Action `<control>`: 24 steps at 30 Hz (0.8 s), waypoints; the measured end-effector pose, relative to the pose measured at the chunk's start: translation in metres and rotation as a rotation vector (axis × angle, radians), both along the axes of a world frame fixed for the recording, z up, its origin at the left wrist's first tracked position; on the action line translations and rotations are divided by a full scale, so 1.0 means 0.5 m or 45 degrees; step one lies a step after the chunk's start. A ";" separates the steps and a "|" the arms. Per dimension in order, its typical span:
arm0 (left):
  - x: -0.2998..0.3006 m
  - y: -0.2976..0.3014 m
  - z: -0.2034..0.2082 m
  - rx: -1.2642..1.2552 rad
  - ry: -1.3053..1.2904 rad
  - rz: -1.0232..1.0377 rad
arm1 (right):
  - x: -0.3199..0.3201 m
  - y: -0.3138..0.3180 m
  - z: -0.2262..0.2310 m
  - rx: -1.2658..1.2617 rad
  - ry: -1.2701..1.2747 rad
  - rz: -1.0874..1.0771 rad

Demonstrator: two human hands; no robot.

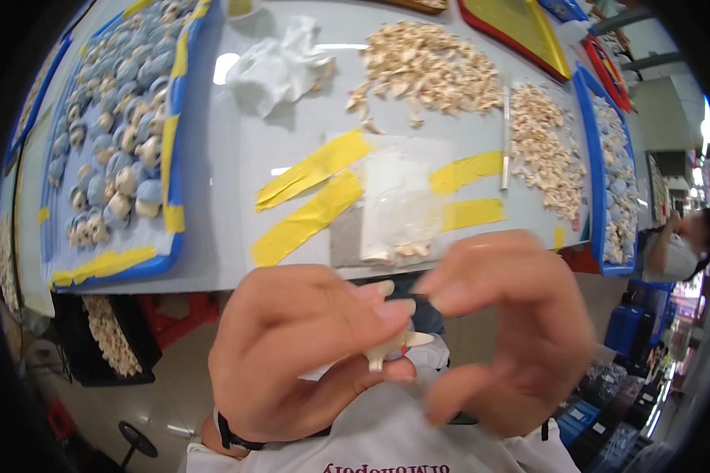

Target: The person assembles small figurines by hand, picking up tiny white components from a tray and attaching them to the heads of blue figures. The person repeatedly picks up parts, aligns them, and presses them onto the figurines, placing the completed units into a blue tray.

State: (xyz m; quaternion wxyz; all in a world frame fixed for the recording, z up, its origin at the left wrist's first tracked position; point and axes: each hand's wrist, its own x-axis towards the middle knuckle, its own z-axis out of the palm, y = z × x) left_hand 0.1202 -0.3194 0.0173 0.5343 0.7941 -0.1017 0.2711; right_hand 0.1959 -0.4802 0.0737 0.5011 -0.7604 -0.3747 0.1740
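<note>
My left hand [284, 347] pinches a small cream-coloured plastic figure piece [384, 352] between thumb and fingers, just in front of the table's near edge. A pointed tip and a short leg-like stub stick out of it, with a speck of red and yellow on its side; the fingers cover the rest. Close by on the right, my right hand [525, 323] is curved with thumb and fingers apart. It is slightly blurred, and nothing shows between its fingertips. Beyond the hands, a white pad [394, 189] lies on the table between strips of yellow tape [312, 225].
A blue tray [173, 142] of blue-and-cream figure heads stands at left. Loose cream parts lie in a large pile [434, 67] and a smaller one [544, 142], beside crumpled white tissue [280, 67]. Another blue tray [596, 173] stands at right. A black bin [146, 347] sits below.
</note>
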 end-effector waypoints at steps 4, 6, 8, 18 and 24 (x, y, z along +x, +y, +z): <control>0.013 -0.013 0.008 0.397 -0.051 -0.027 | 0.001 -0.021 0.000 -0.072 0.322 -0.039; -0.004 0.027 0.033 0.454 -0.052 0.228 | 0.054 -0.087 0.019 -0.040 -0.047 -0.497; -0.020 0.093 0.033 0.685 0.190 0.683 | 0.129 -0.196 0.031 -0.215 -0.328 -0.945; -0.016 0.237 0.042 1.153 0.787 0.729 | 0.257 -0.382 0.048 -1.055 -0.861 -0.961; 0.029 0.251 0.042 1.165 0.681 0.654 | 0.296 -0.163 0.005 -0.721 -0.434 -0.322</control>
